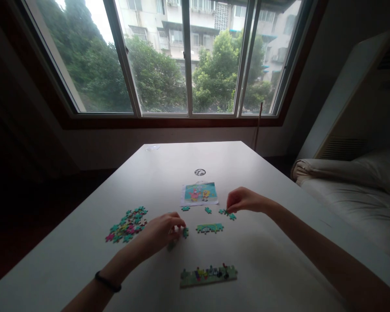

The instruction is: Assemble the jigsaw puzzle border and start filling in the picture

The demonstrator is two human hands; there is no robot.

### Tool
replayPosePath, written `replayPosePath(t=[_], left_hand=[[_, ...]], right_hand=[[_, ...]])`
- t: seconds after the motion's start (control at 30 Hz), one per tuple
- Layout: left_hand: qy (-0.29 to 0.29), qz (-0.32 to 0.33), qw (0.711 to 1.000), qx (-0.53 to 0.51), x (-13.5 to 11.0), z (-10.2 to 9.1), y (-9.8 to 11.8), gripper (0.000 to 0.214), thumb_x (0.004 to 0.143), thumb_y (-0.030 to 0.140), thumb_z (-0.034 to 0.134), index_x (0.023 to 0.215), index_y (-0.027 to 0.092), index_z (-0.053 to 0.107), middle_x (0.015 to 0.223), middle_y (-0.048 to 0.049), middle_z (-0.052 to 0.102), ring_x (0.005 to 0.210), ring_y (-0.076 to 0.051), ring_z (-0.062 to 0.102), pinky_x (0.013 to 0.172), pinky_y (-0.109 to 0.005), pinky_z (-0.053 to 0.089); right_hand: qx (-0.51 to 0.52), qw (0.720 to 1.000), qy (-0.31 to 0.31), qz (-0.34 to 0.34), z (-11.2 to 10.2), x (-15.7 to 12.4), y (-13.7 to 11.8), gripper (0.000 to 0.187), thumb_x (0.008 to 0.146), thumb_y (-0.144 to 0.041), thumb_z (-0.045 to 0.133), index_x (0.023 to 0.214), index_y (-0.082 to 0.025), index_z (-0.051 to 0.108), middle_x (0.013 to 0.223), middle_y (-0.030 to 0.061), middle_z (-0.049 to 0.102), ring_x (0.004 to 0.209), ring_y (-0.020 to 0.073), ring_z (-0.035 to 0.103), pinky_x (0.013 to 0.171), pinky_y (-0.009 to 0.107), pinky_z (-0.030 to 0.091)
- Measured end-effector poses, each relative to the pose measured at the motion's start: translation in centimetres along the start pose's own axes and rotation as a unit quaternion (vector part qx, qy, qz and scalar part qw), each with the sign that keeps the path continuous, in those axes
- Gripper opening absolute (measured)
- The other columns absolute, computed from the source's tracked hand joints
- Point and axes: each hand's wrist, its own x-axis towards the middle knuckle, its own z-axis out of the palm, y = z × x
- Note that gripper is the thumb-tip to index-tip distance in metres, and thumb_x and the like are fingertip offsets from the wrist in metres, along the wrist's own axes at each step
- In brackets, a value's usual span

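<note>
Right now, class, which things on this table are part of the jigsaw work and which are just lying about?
Part of the work:
- left hand pinching a loose piece
- right hand on small joined pieces
- piece pile
- finished strip
- short strip
- reference picture

Lying about:
- round table hole
- bedding

Single head-worn view, forward and down over the table, toward the window.

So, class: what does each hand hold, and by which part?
Left hand pinches a teal puzzle piece by its edge; right hand pinches another piece likewise.
</note>
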Motion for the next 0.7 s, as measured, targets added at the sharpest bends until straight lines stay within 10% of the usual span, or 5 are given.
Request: replayPosePath(t=[0.7], left_hand=[[0.016, -0.004, 1.0, 0.002, -0.3, 0.3, 0.3, 0.02, 0.077, 0.025, 0.055, 0.093, 0.026, 0.066, 0.096, -0.0007, 0.062, 0.079, -0.017, 0.06, 0.071, -0.022, 0.043]], right_hand=[[-0.043, 0.994, -0.103, 0.002, 6.6, 8.3, -0.7, 0.016, 0.063, -0.02, 0.068, 0.076, -0.013, 0.073, 0.06, 0.0003, 0.065, 0.057, 0.009, 0.054, 0.053, 0.018, 0.039]])
